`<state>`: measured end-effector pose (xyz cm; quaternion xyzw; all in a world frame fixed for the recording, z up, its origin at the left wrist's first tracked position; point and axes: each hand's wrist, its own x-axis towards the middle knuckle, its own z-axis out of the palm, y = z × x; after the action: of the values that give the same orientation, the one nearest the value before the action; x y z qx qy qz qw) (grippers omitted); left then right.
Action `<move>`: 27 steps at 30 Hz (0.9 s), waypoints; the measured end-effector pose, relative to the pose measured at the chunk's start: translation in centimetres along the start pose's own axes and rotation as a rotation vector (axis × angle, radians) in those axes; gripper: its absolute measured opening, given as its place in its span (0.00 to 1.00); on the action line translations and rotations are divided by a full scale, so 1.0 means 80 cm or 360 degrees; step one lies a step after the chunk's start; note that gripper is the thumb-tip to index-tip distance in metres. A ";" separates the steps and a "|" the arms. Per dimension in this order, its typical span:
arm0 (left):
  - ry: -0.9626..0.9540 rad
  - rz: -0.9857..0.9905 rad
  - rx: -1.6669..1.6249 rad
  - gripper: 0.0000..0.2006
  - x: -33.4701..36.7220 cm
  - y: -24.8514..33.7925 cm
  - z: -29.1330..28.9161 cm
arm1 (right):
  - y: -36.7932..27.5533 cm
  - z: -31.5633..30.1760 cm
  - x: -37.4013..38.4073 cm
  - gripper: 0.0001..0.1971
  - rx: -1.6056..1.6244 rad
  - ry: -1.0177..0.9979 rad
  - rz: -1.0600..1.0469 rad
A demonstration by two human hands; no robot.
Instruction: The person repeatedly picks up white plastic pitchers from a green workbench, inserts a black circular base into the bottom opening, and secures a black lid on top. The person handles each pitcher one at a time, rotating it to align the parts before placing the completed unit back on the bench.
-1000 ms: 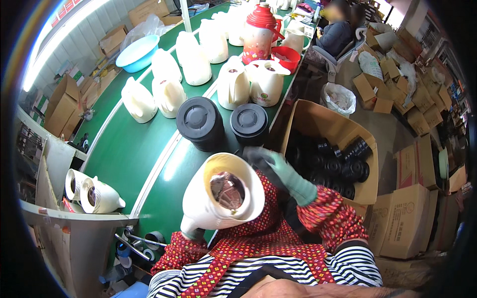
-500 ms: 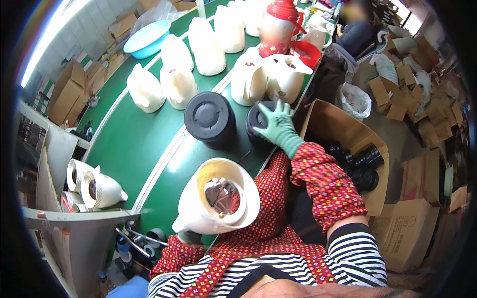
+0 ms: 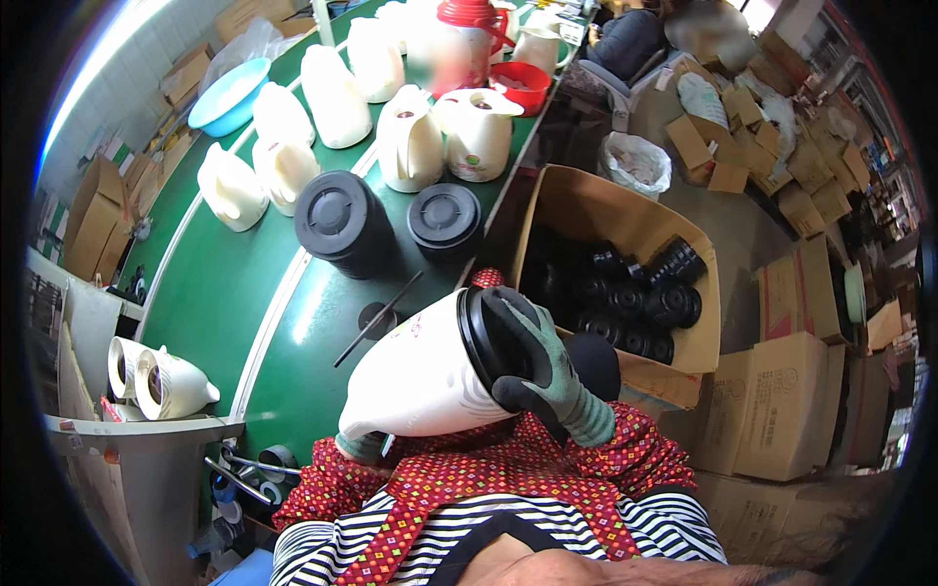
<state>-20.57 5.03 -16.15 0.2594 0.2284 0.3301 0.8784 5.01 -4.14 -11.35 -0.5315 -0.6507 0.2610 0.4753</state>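
A white thermos jug (image 3: pixel 420 376) lies tilted in front of me, its wide open end turned to the right. My left hand (image 3: pixel 362 447), gloved, is closed around the jug's narrow end, its fingers mostly hidden. My right hand (image 3: pixel 547 366), in a green glove with dark fingertips, grips a black round base cap (image 3: pixel 479 337) against the jug's wide end. Whether the cap sits fully in place, I cannot tell. Beyond the jug stand a taller stack of black caps (image 3: pixel 337 217) and a shorter stack of black caps (image 3: pixel 445 215). Near them, a thin dark rod (image 3: pixel 379 320) lies on the table.
Several white jugs (image 3: pixel 408 142) stand at the back of the green table (image 3: pixel 220 293), near a red thermos (image 3: pixel 464 44), a red bowl (image 3: pixel 520 88) and a blue basin (image 3: pixel 230 98). Right of the table is a cardboard box (image 3: pixel 674 376) of black parts. Two jugs (image 3: pixel 171 383) lie at far left.
My right hand has left the shorter stack and brought a black cap to the jug. The jug has swung from showing its open end upward to pointing right.
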 end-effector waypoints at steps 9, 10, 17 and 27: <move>0.0009 0.0692 0.0929 0.16 0.004 0.022 0.051 | 0.048 -0.005 -0.050 0.30 0.1784 0.0185 0.0718; 0.0044 0.1385 0.1755 0.17 0.002 0.037 0.038 | 0.046 -0.013 -0.049 0.31 0.1793 0.0115 0.0865; 0.0043 0.0240 0.0667 0.20 -0.015 0.040 0.011 | -0.025 -0.065 -0.050 0.45 0.0007 0.0017 -0.0390; -0.0197 0.1436 0.2376 0.16 -0.016 0.083 0.060 | -0.009 -0.028 -0.053 0.36 0.2387 0.0019 0.0964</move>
<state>-21.72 6.99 -8.15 0.8500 0.2124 0.3957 0.2753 6.65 -8.75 -11.26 -0.2258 -0.1278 0.7427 0.6174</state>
